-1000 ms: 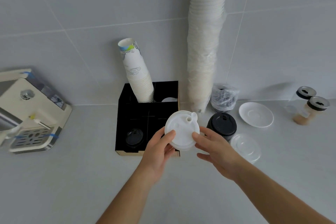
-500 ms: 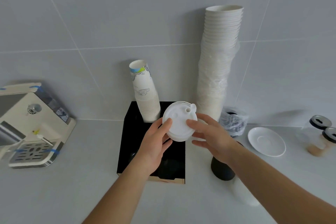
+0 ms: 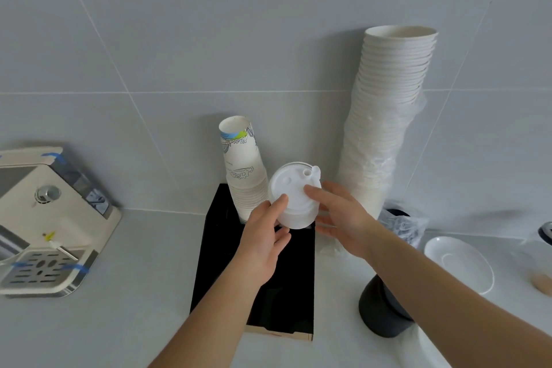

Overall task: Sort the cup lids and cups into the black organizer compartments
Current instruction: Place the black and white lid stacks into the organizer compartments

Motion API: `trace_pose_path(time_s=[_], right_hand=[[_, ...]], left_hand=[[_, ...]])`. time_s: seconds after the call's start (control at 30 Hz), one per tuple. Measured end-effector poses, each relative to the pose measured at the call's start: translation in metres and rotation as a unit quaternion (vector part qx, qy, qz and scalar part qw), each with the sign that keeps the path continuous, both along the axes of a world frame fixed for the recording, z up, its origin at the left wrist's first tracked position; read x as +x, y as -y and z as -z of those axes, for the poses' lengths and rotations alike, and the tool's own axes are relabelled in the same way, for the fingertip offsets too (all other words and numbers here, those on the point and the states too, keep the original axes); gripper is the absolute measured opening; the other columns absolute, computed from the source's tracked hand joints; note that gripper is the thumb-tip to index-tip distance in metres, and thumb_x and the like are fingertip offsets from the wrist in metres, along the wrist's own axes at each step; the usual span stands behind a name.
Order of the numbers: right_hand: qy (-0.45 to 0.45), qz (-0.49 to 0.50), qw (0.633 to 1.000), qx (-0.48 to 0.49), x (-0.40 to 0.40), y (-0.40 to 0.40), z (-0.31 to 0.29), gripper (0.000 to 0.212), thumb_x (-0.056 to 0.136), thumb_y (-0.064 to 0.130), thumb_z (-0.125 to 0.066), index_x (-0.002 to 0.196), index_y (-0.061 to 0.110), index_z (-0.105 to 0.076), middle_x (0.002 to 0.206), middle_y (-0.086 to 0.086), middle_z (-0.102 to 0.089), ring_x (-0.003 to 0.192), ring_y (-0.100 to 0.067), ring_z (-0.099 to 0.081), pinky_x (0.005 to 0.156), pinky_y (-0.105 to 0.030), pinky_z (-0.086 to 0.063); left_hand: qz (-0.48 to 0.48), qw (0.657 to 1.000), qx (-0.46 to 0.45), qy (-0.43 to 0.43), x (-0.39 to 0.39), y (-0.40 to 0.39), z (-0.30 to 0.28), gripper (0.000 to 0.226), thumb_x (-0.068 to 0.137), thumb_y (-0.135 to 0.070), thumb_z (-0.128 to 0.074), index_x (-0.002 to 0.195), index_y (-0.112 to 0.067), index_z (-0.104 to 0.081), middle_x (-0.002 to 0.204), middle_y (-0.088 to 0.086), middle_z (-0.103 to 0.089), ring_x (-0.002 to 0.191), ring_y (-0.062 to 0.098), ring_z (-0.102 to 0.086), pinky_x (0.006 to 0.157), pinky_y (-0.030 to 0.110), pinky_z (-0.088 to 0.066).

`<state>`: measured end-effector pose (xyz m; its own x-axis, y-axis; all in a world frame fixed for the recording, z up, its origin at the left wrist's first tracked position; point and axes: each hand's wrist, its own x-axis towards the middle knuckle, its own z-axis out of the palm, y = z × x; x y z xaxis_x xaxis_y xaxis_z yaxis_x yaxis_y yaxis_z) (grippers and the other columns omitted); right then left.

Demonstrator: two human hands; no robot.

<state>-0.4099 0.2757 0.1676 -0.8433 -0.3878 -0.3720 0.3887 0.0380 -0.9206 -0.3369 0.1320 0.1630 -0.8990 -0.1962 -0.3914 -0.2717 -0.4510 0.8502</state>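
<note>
Fingers (image 3: 279, 203) of the left hand (image 3: 263, 243) and right hand (image 3: 343, 218) pinching a stack of white lids (image 3: 294, 196) from both sides, above the black organizer (image 3: 283, 302). Below them, pale grey counter (image 3: 134, 293); behind, grey tiled wall (image 3: 209, 39). Hidden by forearms: organizer compartments. Just left of the fingers, printed cups (image 3: 243, 164); right, tall white cup stack (image 3: 385, 116).

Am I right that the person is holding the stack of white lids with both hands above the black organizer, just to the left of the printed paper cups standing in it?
Not quite: the head view shows the white lids to the right of the printed paper cups, not the left. The rest holds: the left hand and right hand both grip them above the black organizer.
</note>
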Motion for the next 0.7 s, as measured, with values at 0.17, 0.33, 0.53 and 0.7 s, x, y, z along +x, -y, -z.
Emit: trace_pose_path(time_s=[0.17, 0.33, 0.53, 0.7], right_hand=[[-0.056, 0.024, 0.994, 0.088, -0.022, 0.007, 0.006, 0.091, 0.074, 0.047, -0.079, 0.151, 0.029, -0.034, 0.134, 0.002, -0.057, 0.121, -0.020, -0.055, 0.109, -0.044, -0.044], [-0.095, 0.041, 0.989, 0.108, -0.039, 0.015, 0.008, 0.059, 0.084, 0.030, -0.073, 0.139, 0.034, -0.052, 0.117, 0.000, -0.070, 0.099, -0.018, -0.065, 0.078, -0.032, -0.051], [-0.067, 0.065, 0.989, 0.112, -0.050, 0.023, 0.027, 0.047, 0.085, 0.023, -0.071, 0.129, 0.034, -0.059, 0.095, 0.003, -0.070, 0.085, -0.014, -0.064, 0.083, -0.034, -0.055], [-0.069, 0.068, 0.986, 0.133, -0.054, 0.028, 0.041, 0.044, 0.080, 0.030, -0.071, 0.122, 0.036, -0.063, 0.103, 0.005, -0.072, 0.093, -0.017, -0.066, 0.096, -0.044, -0.055]], left_hand=[[-0.058, 0.998, 0.003, 0.018, -0.027, 0.005, 0.011, 0.019, 0.084, -0.032, -0.069, 0.101, -0.024, -0.068, 0.123, 0.001, -0.068, 0.115, 0.014, -0.060, 0.094, 0.027, -0.045], [-0.047, 0.998, 0.018, 0.035, -0.045, 0.005, 0.023, 0.019, 0.085, -0.035, -0.068, 0.100, -0.024, -0.068, 0.124, 0.002, -0.065, 0.110, 0.014, -0.059, 0.097, 0.029, -0.041], [-0.082, 0.993, 0.028, 0.076, -0.060, 0.002, 0.042, 0.028, 0.083, -0.040, -0.070, 0.103, -0.021, -0.066, 0.117, -0.001, -0.068, 0.109, 0.014, -0.060, 0.092, 0.028, -0.041], [-0.137, 0.986, 0.005, 0.091, -0.071, -0.005, 0.053, 0.056, 0.057, -0.056, -0.074, 0.101, -0.022, -0.065, 0.114, -0.002, -0.069, 0.107, 0.017, -0.062, 0.097, 0.034, -0.047]])
